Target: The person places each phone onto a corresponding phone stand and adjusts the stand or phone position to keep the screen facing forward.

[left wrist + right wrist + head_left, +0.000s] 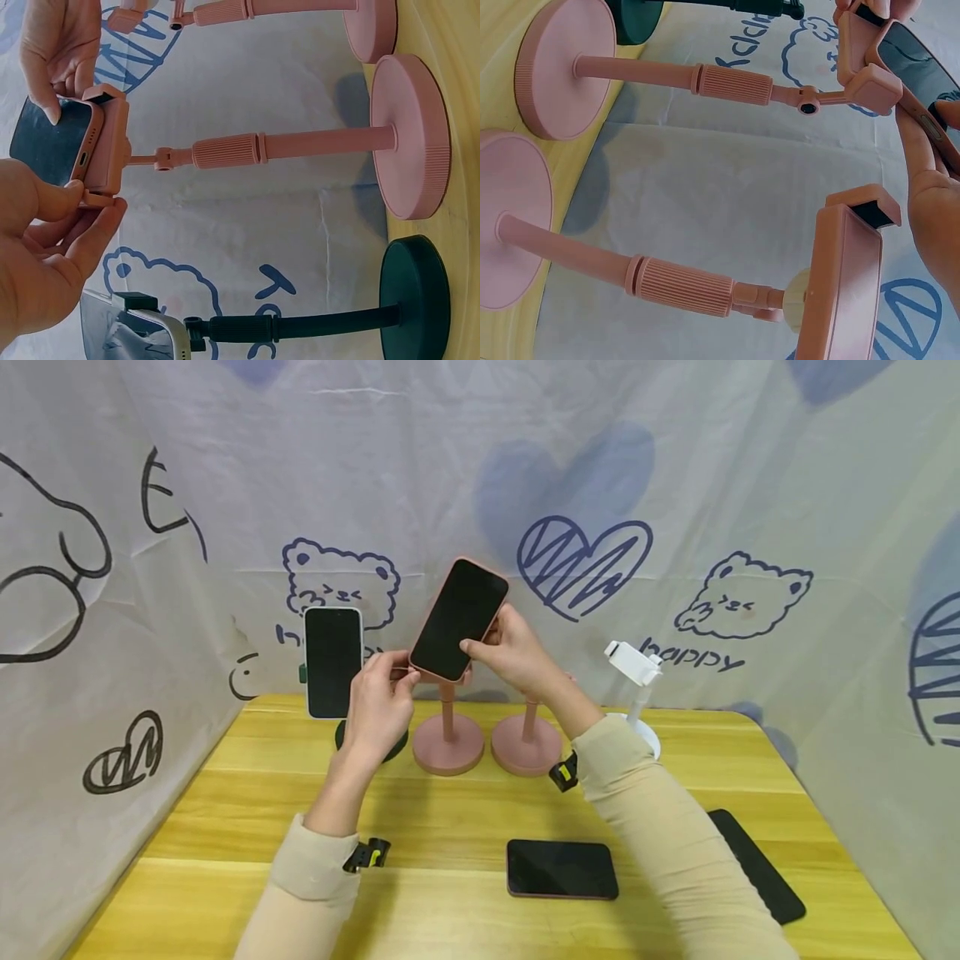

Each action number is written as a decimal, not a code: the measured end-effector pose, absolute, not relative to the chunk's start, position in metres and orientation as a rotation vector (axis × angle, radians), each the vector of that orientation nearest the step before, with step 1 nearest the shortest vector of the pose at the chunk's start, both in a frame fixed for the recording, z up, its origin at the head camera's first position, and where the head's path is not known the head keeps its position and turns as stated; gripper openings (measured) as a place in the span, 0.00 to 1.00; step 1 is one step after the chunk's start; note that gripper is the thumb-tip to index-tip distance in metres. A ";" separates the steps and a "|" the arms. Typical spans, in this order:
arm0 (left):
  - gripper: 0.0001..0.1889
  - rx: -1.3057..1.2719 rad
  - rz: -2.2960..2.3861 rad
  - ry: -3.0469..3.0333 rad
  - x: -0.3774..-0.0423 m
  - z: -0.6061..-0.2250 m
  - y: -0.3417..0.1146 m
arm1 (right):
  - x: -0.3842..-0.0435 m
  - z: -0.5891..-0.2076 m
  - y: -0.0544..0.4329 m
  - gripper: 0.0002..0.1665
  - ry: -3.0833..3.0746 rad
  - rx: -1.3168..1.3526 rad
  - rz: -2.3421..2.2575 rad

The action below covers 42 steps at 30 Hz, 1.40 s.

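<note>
A smartphone [461, 618] in a pink case is tilted over the left pink phone stand [448, 745]. My right hand [519, 650] grips it by its right side, thumb on the dark screen and fingers behind. With thumb and fingers, my left hand [377, 703] pinches one end of the stand's clamp [114, 146]. In the left wrist view the phone's lower end lies against that clamp, at an angle to it. Whether the clamp's far end touches the phone I cannot tell.
Left stands a dark green stand [414, 300] holding a white-edged phone [333, 662]. To the right are a second pink stand [527, 746] and a white stand [636, 663]. Two phones lie on the wooden table [450, 902]: one front centre [562, 869], one at right [757, 867].
</note>
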<state>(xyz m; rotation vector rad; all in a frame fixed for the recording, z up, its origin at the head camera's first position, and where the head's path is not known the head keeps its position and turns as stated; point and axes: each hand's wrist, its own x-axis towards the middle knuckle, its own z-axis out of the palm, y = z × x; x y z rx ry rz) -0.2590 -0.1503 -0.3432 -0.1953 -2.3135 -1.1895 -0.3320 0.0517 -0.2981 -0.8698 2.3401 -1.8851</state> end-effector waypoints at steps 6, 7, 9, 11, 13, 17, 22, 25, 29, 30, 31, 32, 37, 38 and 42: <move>0.15 -0.172 -1.201 -2.313 -0.260 -0.344 -0.152 | -0.330 -0.296 0.051 0.32 2.333 -0.899 -1.867; 0.15 -0.174 -1.209 -2.313 -0.260 -0.344 -0.152 | -0.330 -0.296 0.051 0.32 2.334 -0.904 -1.863; 0.15 -0.177 -1.223 -2.315 -0.260 -0.344 -0.154 | -0.330 -0.295 0.050 0.33 2.334 -0.909 -1.859; 0.15 -0.183 -1.242 -2.320 -0.261 -0.343 -0.155 | -0.329 -0.294 0.050 0.33 2.325 -0.910 -1.863; 0.15 -0.182 -1.268 -2.327 -0.261 -0.342 -0.157 | -0.330 -0.294 0.050 0.32 2.313 -0.911 -1.869; 0.15 -0.161 -1.334 -2.333 -0.263 -0.340 -0.160 | -0.330 -0.292 0.050 0.32 2.309 -0.908 -1.853; 0.15 -0.132 -1.362 -2.337 -0.264 -0.339 -0.163 | -0.331 -0.289 0.050 0.32 2.351 -0.921 -1.780; 0.15 -0.125 -1.368 -2.339 -0.264 -0.339 -0.164 | -0.332 -0.287 0.049 0.32 2.406 -0.949 -1.707; 0.15 -0.126 -1.382 -2.339 -0.264 -0.338 -0.165 | -0.332 -0.282 0.048 0.31 2.483 -0.971 -1.596; 0.15 -0.127 -1.384 -2.339 -0.264 -0.338 -0.165 | -0.333 -0.282 0.048 0.31 2.497 -0.974 -1.570; 0.15 -0.127 -1.384 -2.340 -0.263 -0.338 -0.165 | -0.333 -0.281 0.048 0.32 2.506 -0.979 -1.546; 0.15 -0.127 -1.386 -2.340 -0.263 -0.337 -0.165 | -0.333 -0.280 0.048 0.32 2.516 -0.984 -1.522; 0.15 -0.113 -1.386 -2.346 -0.262 -0.338 -0.163 | -0.333 -0.275 0.048 0.34 2.532 -1.036 -1.424; 0.15 -0.112 -1.385 -2.346 -0.262 -0.339 -0.163 | -0.333 -0.275 0.047 0.34 2.533 -1.037 -1.416; 0.16 -0.121 -1.357 -2.344 -0.262 -0.339 -0.161 | -0.333 -0.275 0.047 0.33 2.533 -1.030 -1.421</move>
